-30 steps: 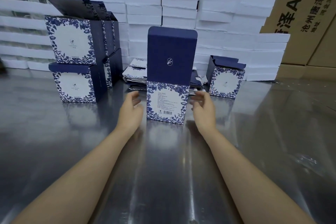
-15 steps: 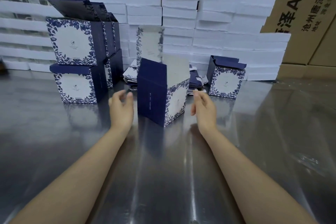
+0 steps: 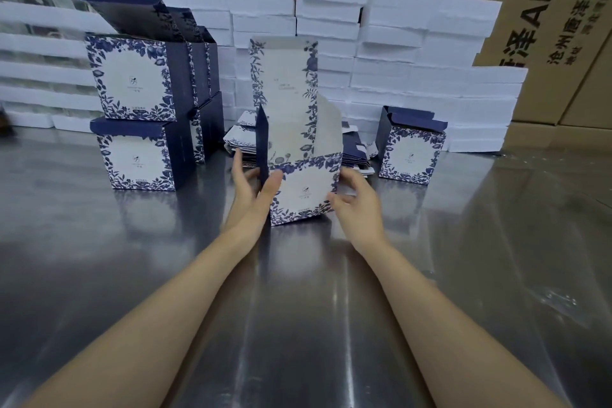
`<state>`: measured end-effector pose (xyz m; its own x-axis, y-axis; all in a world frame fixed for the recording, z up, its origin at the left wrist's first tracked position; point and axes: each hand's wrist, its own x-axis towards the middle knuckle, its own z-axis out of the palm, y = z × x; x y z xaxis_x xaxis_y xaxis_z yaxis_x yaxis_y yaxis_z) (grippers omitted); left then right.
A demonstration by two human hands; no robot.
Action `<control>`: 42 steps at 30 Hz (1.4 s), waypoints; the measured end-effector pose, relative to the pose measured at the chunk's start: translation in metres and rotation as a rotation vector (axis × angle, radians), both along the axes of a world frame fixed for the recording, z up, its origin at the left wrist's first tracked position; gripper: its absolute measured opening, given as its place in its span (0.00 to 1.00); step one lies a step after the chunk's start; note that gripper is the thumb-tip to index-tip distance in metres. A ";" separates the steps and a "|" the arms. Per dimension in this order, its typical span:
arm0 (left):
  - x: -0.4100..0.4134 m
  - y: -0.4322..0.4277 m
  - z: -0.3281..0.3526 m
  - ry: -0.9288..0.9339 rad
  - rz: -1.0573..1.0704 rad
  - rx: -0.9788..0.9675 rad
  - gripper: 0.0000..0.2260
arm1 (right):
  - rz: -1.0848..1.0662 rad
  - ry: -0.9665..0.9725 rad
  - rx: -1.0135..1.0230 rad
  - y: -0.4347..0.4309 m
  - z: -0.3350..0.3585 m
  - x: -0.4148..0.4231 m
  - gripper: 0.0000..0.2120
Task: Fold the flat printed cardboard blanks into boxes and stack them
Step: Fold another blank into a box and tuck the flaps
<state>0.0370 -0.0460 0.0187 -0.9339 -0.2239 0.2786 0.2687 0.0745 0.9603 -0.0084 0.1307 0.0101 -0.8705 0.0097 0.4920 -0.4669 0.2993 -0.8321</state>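
A blue-and-white floral box (image 3: pixel 306 190) stands on the steel table (image 3: pixel 132 258) in the middle, its tall lid flap (image 3: pixel 284 93) upright with the pale inside facing me. My left hand (image 3: pixel 253 190) grips the box's left corner, thumb on the front face and fingers on the dark blue side. My right hand (image 3: pixel 357 202) sits at the box's right side with loosely bent fingers, the thumb tip touching the front edge. Behind the box lies a pile of flat blanks (image 3: pixel 240 142). Folded boxes (image 3: pixel 132 83) are stacked two high at the left.
One more folded box (image 3: pixel 410 151) stands alone at the right. Stacks of white foam trays (image 3: pixel 414 43) line the back of the table, with brown shipping cartons (image 3: pixel 546 26) behind them. Bare steel stretches in front of my arms.
The box has been turned about half a turn: first its back with the dark lid faced me, then a corner, now its front. Both hands have closed in on its sides.
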 end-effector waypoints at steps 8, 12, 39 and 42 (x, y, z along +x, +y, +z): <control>0.002 -0.003 -0.002 0.155 0.083 -0.143 0.24 | 0.128 0.082 -0.254 -0.009 0.005 0.013 0.15; 0.005 -0.002 -0.006 0.196 0.109 -0.275 0.26 | 0.129 0.094 -0.292 -0.011 0.008 0.017 0.17; 0.005 -0.005 0.015 0.153 0.255 -0.062 0.10 | 0.378 -0.245 -1.107 -0.001 0.044 0.020 0.17; 0.010 -0.006 0.019 0.259 0.307 -0.225 0.14 | 0.350 -0.226 -1.075 0.004 0.053 0.020 0.22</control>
